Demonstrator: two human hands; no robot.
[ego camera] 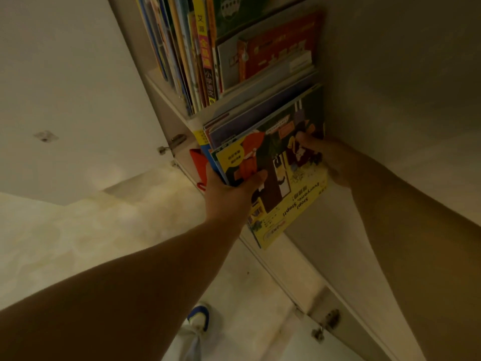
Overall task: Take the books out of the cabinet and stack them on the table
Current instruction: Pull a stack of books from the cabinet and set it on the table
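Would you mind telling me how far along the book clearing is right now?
Nothing shows as done: no table or stack is in view. In hand: the left hand and right hand grip a bundle of picture books coming off the lower shelf. Left: the upright books and red-covered books on the upper shelf.

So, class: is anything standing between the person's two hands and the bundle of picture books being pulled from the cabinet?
Nothing visible: the left hand and right hand already grip the yellow-covered bundle of picture books at both sides.
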